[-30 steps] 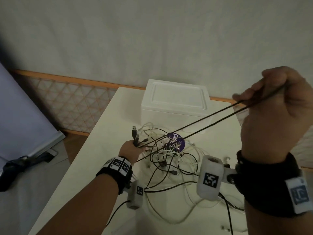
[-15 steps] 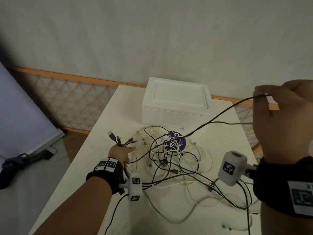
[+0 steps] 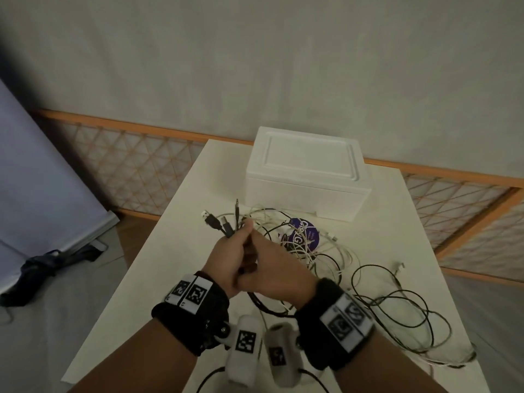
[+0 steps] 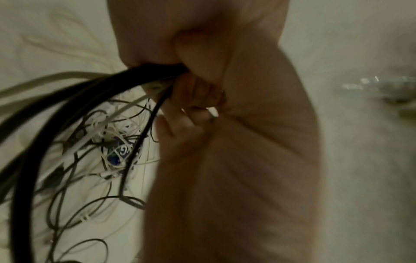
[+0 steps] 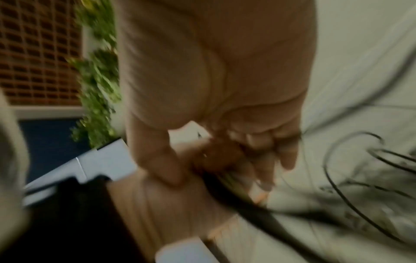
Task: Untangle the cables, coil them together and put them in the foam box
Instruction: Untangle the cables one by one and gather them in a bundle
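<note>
Pale wall and a wooden lattice rail stand behind a white tabletop [image 3: 175, 222]. Near the far edge sits the foam box [image 3: 306, 177], lid on, contents hidden. Just in front of it lies a tangle of black and white cables [image 3: 306, 251] over a purple disc [image 3: 304, 235], with loose black loops [image 3: 397, 307] trailing toward the right edge. Above the middle, the left hand [image 3: 226, 262] curls round a bundle of cable ends [image 3: 224, 225], plugs pointing away toward the far left corner. The right hand [image 3: 275, 270] presses against the left, fingers curled around the same bundle.
</note>
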